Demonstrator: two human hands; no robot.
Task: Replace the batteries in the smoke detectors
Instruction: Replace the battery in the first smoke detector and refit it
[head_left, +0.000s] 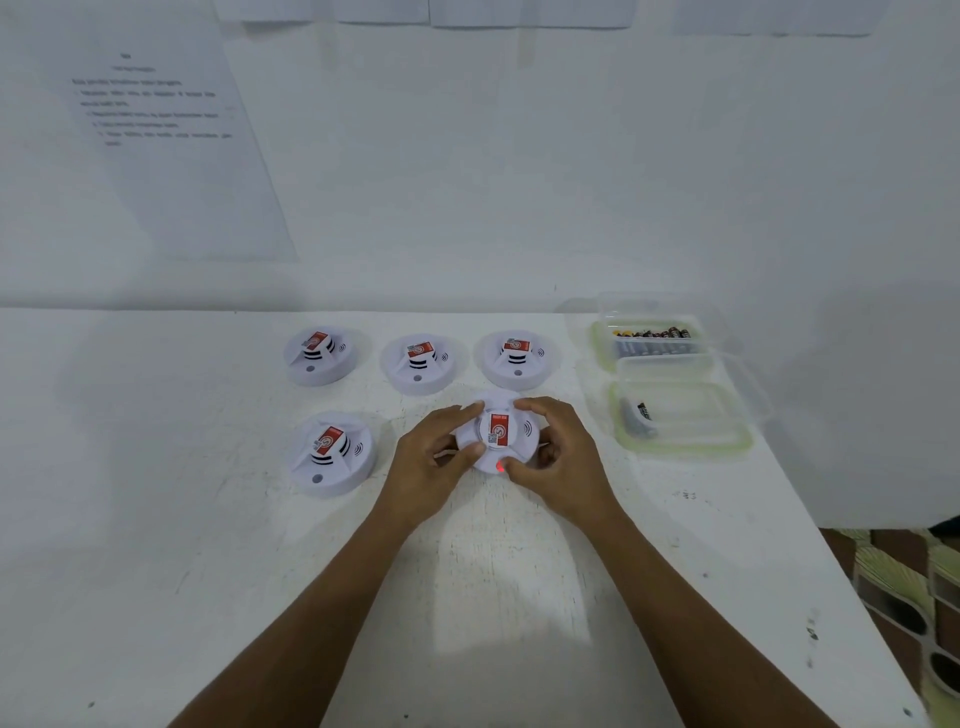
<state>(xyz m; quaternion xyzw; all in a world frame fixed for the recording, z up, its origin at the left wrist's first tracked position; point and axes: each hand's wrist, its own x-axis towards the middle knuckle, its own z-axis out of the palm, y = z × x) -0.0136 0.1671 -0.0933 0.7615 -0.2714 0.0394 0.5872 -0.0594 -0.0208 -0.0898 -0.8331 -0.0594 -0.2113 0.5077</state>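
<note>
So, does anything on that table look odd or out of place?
Only one thing stands out: the smoke detector gripped by the left hand and right hand shows a red light glowing at its near edge, while the other four detectors show none. Nothing looks spilled, broken or askew.

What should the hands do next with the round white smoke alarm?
Probably let go of the round white plastic smoke detector: left hand and right hand grip its rim, it looks closed, and its red light glows, hinting it has power.
</note>
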